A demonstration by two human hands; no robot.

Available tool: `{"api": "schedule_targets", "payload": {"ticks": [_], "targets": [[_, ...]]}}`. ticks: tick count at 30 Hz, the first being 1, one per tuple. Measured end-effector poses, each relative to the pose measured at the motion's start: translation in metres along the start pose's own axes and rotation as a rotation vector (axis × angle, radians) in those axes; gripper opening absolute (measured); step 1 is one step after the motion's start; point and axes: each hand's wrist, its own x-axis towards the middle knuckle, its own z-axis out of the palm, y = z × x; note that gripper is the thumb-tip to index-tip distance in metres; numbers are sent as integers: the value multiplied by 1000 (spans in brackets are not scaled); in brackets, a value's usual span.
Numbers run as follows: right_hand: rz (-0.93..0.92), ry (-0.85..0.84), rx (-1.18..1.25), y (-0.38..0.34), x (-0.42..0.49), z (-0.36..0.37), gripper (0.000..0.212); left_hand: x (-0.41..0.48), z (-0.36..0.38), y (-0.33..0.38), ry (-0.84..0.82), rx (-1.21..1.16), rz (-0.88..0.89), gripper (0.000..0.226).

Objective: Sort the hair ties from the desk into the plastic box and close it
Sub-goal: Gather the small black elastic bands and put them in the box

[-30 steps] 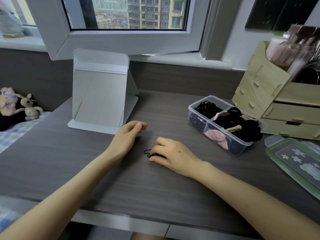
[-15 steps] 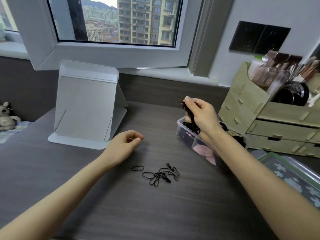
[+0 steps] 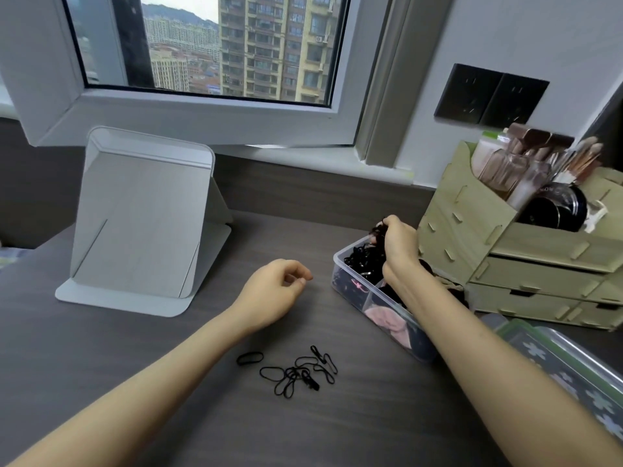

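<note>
Several thin black hair ties (image 3: 293,370) lie in a loose heap on the dark wood desk (image 3: 202,416) near its front. A clear plastic box (image 3: 340,264) with dividers stands to their right, holding black and pink hair ties. My right hand (image 3: 399,244) hovers over the box's far compartment and pinches a bunch of black hair ties (image 3: 379,229). My left hand (image 3: 273,291) rests on the desk left of the box, fingers loosely curled, holding nothing. The box's green-rimmed lid (image 3: 566,358) lies at the right, partly behind my right forearm.
A white folding mirror stand (image 3: 141,227) stands at the back left. A wooden organiser (image 3: 526,251) with brushes and cosmetics sits right behind the box. An open window sash (image 3: 202,123) overhangs the back of the desk.
My right hand lifted a bunch of ties off the desk, carried it to the box and has now lowered it over the far compartment. The left hand barely moved.
</note>
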Motion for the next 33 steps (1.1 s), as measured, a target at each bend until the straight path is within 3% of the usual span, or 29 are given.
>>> {"api": "schedule_targets", "payload": {"ticks": [4, 13, 17, 20, 24, 30, 33], "targets": [[-78, -67, -126, -2, 6, -9, 11, 5, 3, 1, -15, 10, 14, 15], [-214, -185, -608, -13, 18, -18, 20, 5, -5, -9, -7, 70, -5, 16], [-334, -199, -704, -25, 5, -24, 34, 7, -8, -17, 1, 147, -4, 14], [-444, -206, -708, -35, -12, -28, 33, 12, -1, -18, -57, 279, 30, 24], [-564, -355, -743, -38, -59, -34, 26, 20, 20, -7, -134, 409, 105, 38], [-652, -590, -1024, 0, -117, -53, 24, 9, 34, -1, -225, 392, 238, 25], [-600, -605, -1238, 25, -129, -58, 31, -9, 21, -4, -297, 323, 281, 24]]}}
